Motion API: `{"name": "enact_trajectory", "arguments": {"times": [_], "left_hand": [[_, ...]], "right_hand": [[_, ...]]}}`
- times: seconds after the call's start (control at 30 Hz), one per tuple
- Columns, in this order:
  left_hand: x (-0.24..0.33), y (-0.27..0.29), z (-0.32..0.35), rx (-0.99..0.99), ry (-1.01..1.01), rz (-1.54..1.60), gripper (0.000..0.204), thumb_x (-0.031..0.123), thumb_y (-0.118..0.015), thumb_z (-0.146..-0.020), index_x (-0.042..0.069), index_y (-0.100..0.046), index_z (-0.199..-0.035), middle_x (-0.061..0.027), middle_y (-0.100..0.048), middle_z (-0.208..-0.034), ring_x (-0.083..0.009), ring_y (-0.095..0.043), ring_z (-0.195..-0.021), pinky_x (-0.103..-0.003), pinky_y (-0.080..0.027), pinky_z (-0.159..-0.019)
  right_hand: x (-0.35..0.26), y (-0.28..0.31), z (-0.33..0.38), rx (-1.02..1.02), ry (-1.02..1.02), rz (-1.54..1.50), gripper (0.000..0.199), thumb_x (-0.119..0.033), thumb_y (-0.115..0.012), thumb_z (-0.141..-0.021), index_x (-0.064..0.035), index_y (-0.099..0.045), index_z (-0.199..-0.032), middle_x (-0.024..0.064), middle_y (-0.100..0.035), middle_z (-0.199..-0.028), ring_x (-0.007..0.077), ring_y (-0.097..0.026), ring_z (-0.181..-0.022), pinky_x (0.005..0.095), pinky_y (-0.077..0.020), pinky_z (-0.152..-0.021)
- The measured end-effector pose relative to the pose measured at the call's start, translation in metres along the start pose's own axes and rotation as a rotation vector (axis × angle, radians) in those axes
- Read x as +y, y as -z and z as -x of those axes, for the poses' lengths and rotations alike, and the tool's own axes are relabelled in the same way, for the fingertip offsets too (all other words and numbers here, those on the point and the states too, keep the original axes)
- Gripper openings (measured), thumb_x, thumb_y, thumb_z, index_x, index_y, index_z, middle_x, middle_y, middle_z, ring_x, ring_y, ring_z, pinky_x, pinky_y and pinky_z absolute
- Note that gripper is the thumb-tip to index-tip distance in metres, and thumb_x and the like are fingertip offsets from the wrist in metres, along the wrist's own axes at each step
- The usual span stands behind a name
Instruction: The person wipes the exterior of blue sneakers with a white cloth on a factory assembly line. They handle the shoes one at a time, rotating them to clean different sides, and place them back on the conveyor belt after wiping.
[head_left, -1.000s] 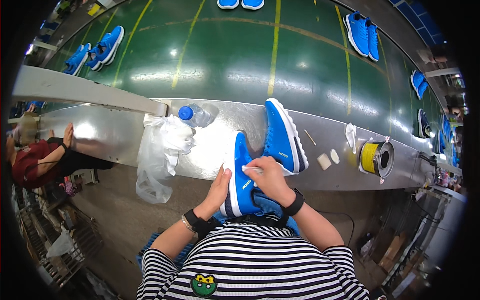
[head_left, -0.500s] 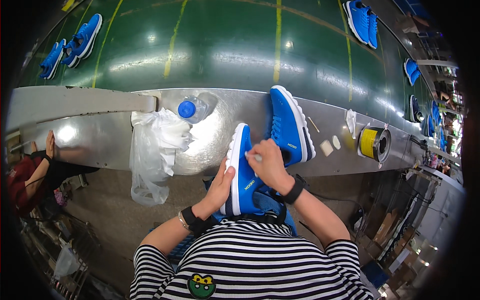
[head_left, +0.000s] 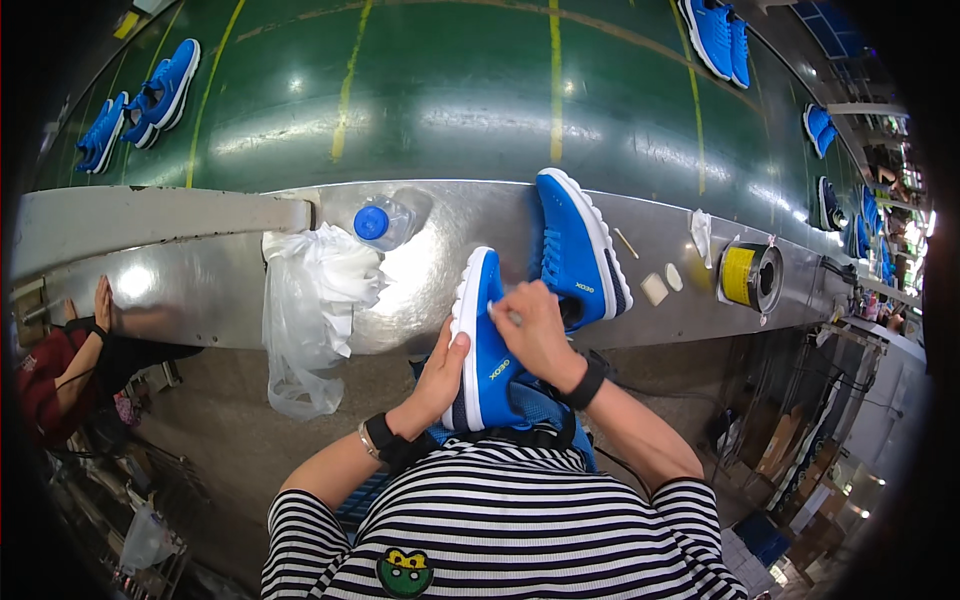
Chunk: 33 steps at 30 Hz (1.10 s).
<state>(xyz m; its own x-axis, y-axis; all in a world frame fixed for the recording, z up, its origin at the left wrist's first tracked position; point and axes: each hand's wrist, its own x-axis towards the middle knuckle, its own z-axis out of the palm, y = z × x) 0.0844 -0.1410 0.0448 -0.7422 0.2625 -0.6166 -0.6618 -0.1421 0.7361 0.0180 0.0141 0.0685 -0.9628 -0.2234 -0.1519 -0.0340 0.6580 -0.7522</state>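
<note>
A blue shoe [head_left: 483, 335] with a white sole is held upright at the bench edge, toe pointing away from me. My left hand [head_left: 438, 378] wraps its sole side, the fingers closed against it. My right hand [head_left: 543, 335] pinches a small whitish piece [head_left: 514, 318], its tip against the shoe's upper behind the toe. What exactly the piece is, I cannot make out. Just right of it, a second blue shoe [head_left: 575, 240] lies on its side on the metal bench, partly behind my right hand.
On the metal bench [head_left: 450, 215] are a clear bottle [head_left: 395, 222] with a blue cap, a plastic bag of white tissue [head_left: 325, 270], a thin stick [head_left: 626, 243], two pale pads [head_left: 655, 289] and a tin [head_left: 752, 277]. Beyond runs a green belt [head_left: 450, 90] with blue shoes. Another person's hand [head_left: 103, 303] is at left.
My view has tipped slightly, so the bench's right end appears a little higher. Both hands keep their grips, the right one still at the same patch of the shoe.
</note>
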Motion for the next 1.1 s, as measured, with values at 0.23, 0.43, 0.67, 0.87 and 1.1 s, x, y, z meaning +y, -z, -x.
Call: {"name": "enact_trajectory", "arguments": {"times": [0.23,0.43,0.67,0.87,1.1], "left_hand": [[0.010,-0.005,0.003,-0.004,0.011,0.018,0.055,0.036,-0.031,-0.094,0.001,-0.020,-0.135,-0.0165,-0.039,-0.127,-0.0218,-0.038,-0.116,-0.030,-0.028,-0.098],[-0.004,0.003,0.000,-0.018,0.026,0.010,0.057,0.039,-0.031,-0.094,0.001,-0.020,-0.135,-0.0166,-0.038,-0.128,-0.0216,-0.037,-0.117,-0.030,-0.028,-0.098],[0.006,0.000,0.002,-0.006,0.038,0.027,0.058,0.039,-0.031,-0.094,0.001,-0.019,-0.136,-0.0165,-0.038,-0.128,-0.0215,-0.037,-0.117,-0.030,-0.028,-0.098],[-0.001,0.003,0.002,-0.003,0.053,0.002,0.057,0.037,-0.031,-0.094,0.000,-0.018,-0.136,-0.0163,-0.036,-0.129,-0.0209,-0.037,-0.117,-0.030,-0.028,-0.098],[-0.004,0.004,-0.001,-0.016,0.068,0.059,0.060,0.038,-0.032,-0.094,-0.001,-0.015,-0.136,-0.0157,-0.035,-0.131,-0.0210,-0.035,-0.119,-0.029,-0.027,-0.099]], "right_hand": [[0.006,-0.006,-0.006,0.088,-0.036,0.016,0.008,-0.012,-0.062,-0.072,-0.0068,-0.058,-0.066,0.0061,-0.050,-0.068,0.0246,-0.047,-0.075,0.0369,-0.0321,-0.069],[-0.013,0.010,0.018,-0.110,0.012,-0.060,0.007,-0.012,-0.062,-0.073,-0.0077,-0.061,-0.068,0.0056,-0.052,-0.070,0.0235,-0.048,-0.077,0.0371,-0.0324,-0.072],[0.002,0.007,0.001,0.149,-0.237,-0.224,0.006,-0.015,-0.064,-0.072,-0.0089,-0.065,-0.072,0.0063,-0.054,-0.067,0.0242,-0.050,-0.070,0.0347,-0.0368,-0.065],[-0.004,-0.007,0.010,0.082,-0.068,0.004,0.003,-0.011,-0.061,-0.074,-0.0082,-0.062,-0.073,0.0052,-0.050,-0.071,0.0243,-0.047,-0.078,0.0363,-0.0321,-0.070],[-0.009,0.012,0.023,-0.176,0.081,-0.204,0.005,-0.012,-0.062,-0.074,-0.0083,-0.065,-0.075,0.0044,-0.050,-0.072,0.0209,-0.047,-0.078,0.0343,-0.0314,-0.074]]}}
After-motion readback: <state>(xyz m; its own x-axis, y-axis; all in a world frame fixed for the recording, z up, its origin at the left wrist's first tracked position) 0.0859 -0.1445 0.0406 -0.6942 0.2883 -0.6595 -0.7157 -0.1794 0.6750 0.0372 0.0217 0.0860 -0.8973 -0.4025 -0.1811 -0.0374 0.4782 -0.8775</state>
